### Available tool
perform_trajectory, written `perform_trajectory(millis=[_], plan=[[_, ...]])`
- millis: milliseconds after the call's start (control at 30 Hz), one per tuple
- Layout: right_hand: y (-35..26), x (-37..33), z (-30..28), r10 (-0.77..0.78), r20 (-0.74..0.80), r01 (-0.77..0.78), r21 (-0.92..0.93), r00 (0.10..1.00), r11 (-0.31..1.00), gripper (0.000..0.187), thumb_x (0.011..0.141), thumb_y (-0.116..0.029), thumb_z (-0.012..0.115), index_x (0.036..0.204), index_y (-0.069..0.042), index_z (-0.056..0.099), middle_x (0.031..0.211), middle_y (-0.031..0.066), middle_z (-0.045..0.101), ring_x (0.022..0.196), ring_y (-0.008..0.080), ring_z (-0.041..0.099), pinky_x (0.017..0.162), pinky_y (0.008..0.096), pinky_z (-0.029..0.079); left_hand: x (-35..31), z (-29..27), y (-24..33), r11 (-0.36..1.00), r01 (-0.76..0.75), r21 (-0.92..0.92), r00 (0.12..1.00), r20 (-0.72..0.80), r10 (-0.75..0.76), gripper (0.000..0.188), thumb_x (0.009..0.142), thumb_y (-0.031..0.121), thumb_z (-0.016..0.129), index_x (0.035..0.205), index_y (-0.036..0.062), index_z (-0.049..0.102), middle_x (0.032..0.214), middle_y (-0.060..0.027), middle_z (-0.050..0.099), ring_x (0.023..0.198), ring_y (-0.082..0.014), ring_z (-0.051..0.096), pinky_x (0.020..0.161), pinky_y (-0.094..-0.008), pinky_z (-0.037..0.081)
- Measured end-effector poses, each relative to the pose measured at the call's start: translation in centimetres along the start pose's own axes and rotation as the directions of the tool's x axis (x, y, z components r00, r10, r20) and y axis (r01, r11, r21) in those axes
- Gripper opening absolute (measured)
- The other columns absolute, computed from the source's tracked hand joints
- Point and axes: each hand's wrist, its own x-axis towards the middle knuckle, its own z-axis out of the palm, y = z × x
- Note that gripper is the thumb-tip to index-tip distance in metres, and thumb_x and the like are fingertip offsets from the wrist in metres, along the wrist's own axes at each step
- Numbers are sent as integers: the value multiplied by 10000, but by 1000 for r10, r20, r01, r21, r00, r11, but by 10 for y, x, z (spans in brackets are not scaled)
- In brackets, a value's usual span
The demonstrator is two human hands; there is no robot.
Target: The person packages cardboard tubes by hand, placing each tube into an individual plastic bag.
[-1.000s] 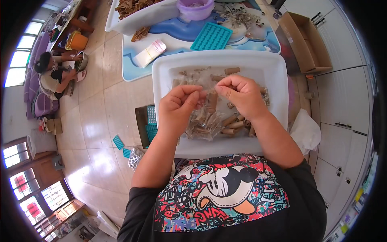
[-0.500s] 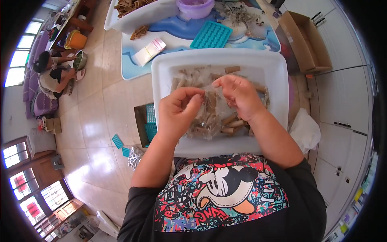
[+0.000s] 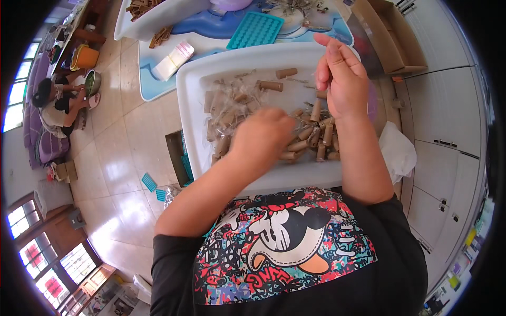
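A white plastic bin point(image 3: 191, 105) stands in front of me with two groups of short brown cylinders in it. At its left the cylinders are in clear plastic bags point(image 3: 232, 102); at its right lies a pile of loose cylinders point(image 3: 316, 131), some with thin metal pieces. My left hand point(image 3: 263, 134) is over the middle of the bin, beside the loose pile, its fingers smeared by motion. Raised over the bin's right side is my right hand point(image 3: 345, 79), thumb against the index finger and the other fingers curled. Anything it pinches is too small to make out.
Behind the bin, a blue-patterned table holds a teal moulded tray point(image 3: 255, 30), a stack of clear bags point(image 3: 174, 60) and a heap of metal pieces point(image 3: 300, 6). An open cardboard box point(image 3: 387, 39) is at the far right. At the left, a person point(image 3: 58, 102) sits with a bowl.
My hands have moved apart: the right up and to the right, the left rightward to the loose cylinders. The bagged cylinders between them now lie at the bin's left. The view has shifted.
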Motion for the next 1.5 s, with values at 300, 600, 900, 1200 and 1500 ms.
perform_trajectory(millis=[300,600,900,1200,1500], plan=[[2,7,-13,-23,26,20,125,999,992,252,905,-223,480,987,-3,572,545,-48,399,491,37,329,463,190,268,29,66,22,992,95,84,934,337,-118,281,694,260,672,858,69,549,920,-88,569,865,-273,584,702,-371,488],[2,2,-8,134,140,-126,-59,981,990,279,906,-240,486,989,10,577,575,-61,381,518,30,316,474,169,246,18,16,-13,203,328,-923,944,312,-108,176,857,59,519,1027,16,530,883,-54,605,822,-130,577,733,-259,449],[7,-6,-6,334,288,-187,-438,897,879,342,840,-382,575,893,-51,647,646,-39,504,596,34,420,514,197,342,-6,-20,-29,102,101,-990,976,79,-202,216,864,73,543,1074,25,533,931,-29,572,858,-95,550,746,-226,445],[11,-9,-1,399,470,-319,-243,787,916,171,842,-222,594,810,-55,584,596,-59,459,511,13,383,455,161,304,-8,-23,-30,138,171,-976,934,116,-338,228,887,143,523,1077,17,536,898,-20,556,790,-86,550,709,-227,458],[11,-20,11,344,534,-237,-261,773,936,226,858,-122,555,1053,-9,538,741,-20,535,608,35,458,522,184,379,-4,-13,-31,-62,222,-973,844,224,-487,214,910,250,484,953,42,512,817,-49,599,681,-115,571,563,-232,453]])
